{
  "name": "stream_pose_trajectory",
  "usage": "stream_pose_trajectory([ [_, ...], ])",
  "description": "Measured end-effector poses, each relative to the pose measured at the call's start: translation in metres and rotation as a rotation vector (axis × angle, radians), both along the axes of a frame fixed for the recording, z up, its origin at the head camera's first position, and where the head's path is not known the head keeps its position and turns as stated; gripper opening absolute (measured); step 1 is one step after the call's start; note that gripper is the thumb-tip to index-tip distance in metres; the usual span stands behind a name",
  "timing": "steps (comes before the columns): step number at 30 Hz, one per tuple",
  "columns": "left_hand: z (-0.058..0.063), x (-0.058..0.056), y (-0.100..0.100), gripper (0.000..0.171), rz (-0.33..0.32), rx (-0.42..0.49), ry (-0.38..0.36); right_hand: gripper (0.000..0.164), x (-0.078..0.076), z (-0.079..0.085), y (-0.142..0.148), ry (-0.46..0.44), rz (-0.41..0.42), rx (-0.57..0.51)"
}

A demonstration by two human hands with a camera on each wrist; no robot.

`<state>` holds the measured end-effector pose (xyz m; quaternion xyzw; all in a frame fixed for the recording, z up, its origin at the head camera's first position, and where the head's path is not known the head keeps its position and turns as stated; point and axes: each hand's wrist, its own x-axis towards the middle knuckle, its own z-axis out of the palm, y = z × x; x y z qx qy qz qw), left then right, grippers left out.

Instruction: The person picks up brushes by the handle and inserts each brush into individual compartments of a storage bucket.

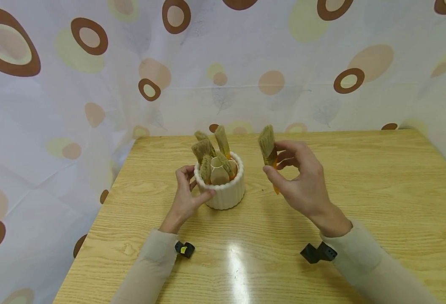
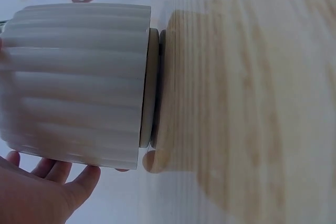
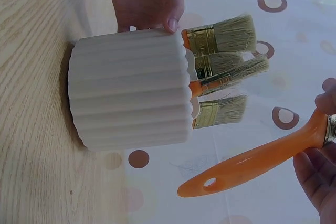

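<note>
A white ribbed pot (image 1: pixel 227 195) with a scalloped rim stands upright on the table. My left hand (image 1: pixel 184 202) grips it from the left, its thumb on the near side and its fingers round the far left; in the left wrist view fingertips touch the pot's wall (image 2: pixel 79 85). Several paintbrushes (image 3: pixel 234 35) stand in the pot, bristles up. To the right of the pot, my right hand (image 1: pixel 305 181) pinches another paintbrush (image 1: pixel 267 145) near its ferrule, bristles up. Its orange handle (image 3: pixel 257 160) hangs down, apart from the pot.
A pale tube-like divider (image 1: pixel 220 174) shows inside the pot among the brushes. The wooden table (image 1: pixel 379 190) stretches to both sides. Behind and to the left hangs a patterned curtain (image 1: pixel 246 55) that meets the table's back edge.
</note>
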<state>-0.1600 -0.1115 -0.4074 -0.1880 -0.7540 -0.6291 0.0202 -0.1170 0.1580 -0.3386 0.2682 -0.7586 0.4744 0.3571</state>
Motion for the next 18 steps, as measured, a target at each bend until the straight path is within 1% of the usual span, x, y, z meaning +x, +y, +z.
stream_pose_trajectory([
  [3, 0.012, 0.007, 0.002, 0.075, -0.004, -0.004, -0.003, 0.053, 0.000, 0.000, -0.003, 0.011, 0.016, -0.018],
  [5, 0.012, 0.007, 0.002, 0.076, -0.005, -0.001, 0.000, 0.053, 0.000, 0.000, -0.005, 0.015, 0.029, -0.029],
  [6, 0.011, 0.007, 0.002, 0.076, -0.004, -0.002, 0.000, 0.055, -0.003, -0.003, -0.005, 0.014, 0.038, -0.040],
  [12, 0.010, 0.007, 0.002, 0.076, 0.001, -0.013, 0.002, 0.057, 0.000, 0.001, -0.014, 0.014, 0.098, -0.103],
  [18, 0.010, 0.006, 0.002, 0.077, 0.003, -0.019, 0.002, 0.057, 0.002, 0.004, -0.022, 0.021, 0.144, -0.141],
])
